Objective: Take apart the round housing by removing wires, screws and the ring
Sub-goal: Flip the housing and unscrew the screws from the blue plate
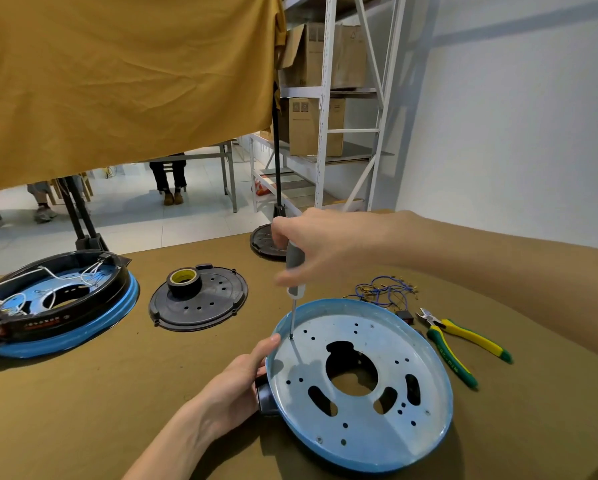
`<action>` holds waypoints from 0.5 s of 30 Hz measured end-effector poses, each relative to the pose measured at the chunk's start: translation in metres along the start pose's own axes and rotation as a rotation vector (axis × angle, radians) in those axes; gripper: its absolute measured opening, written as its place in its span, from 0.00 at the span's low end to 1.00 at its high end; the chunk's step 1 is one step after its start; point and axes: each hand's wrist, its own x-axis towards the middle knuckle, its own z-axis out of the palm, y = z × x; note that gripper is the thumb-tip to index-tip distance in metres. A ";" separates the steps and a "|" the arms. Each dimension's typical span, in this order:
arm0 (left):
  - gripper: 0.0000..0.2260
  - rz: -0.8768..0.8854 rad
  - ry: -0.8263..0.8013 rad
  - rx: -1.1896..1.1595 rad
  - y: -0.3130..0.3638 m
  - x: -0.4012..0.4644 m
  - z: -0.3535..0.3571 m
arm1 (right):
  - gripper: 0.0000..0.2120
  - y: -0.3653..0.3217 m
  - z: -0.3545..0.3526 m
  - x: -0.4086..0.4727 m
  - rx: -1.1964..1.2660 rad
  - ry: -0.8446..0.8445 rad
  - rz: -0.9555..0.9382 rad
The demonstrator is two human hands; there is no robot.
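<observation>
From where I sit, the round blue metal housing (pixel 359 386) lies in the lower right of the frame on the brown cloth-covered worktop (pixel 83 393), and it looks largely stripped: its pale perforated floor is bare, with no wires and no black ring inside it. My right hand (pixel 325 247), at centre frame, has its fingers wrapped around the grey handle of the slim screwdriver (pixel 294 271), held upright with the tip set down on the housing floor near the left rim, where I judge a screw sits, though it is too small to make out. My left hand (pixel 235 379), lower centre, steadies the housing with the thumb on the rim and the fingers curled around a dark part under the edge. A few small screws seem to remain around the floor, so I take screw removal as the step in hand. A loose bundle of blue wires (pixel 384 292) lies just beyond the housing, right of centre, beside the green and yellow cutting pliers (pixel 463 341). At mid left a second blue housing with black ring and white wires (pixel 58 303) looks untouched, and the black round plastic cover (pixel 200 299) carries a black tape roll (pixel 184 280)
</observation>
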 end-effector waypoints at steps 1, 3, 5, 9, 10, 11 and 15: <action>0.20 0.001 0.001 0.000 0.000 0.000 0.000 | 0.20 0.000 0.001 0.002 -0.107 0.052 0.042; 0.19 0.005 0.000 0.006 0.001 0.000 0.000 | 0.25 0.000 0.001 0.008 -0.191 0.087 0.075; 0.17 0.012 -0.003 0.013 0.001 -0.001 0.001 | 0.17 0.003 -0.002 0.012 -0.044 0.012 0.044; 0.17 0.010 0.003 0.011 0.001 -0.002 0.000 | 0.14 0.006 -0.014 0.011 0.182 -0.141 -0.024; 0.17 0.005 0.006 0.014 0.001 -0.002 0.000 | 0.15 0.007 -0.013 0.011 0.179 -0.122 -0.023; 0.18 0.000 0.011 0.018 0.001 -0.001 0.000 | 0.15 0.006 -0.011 0.011 0.143 -0.098 0.003; 0.21 -0.018 0.017 0.031 0.000 0.000 -0.001 | 0.25 0.004 0.002 0.014 -0.262 0.049 0.078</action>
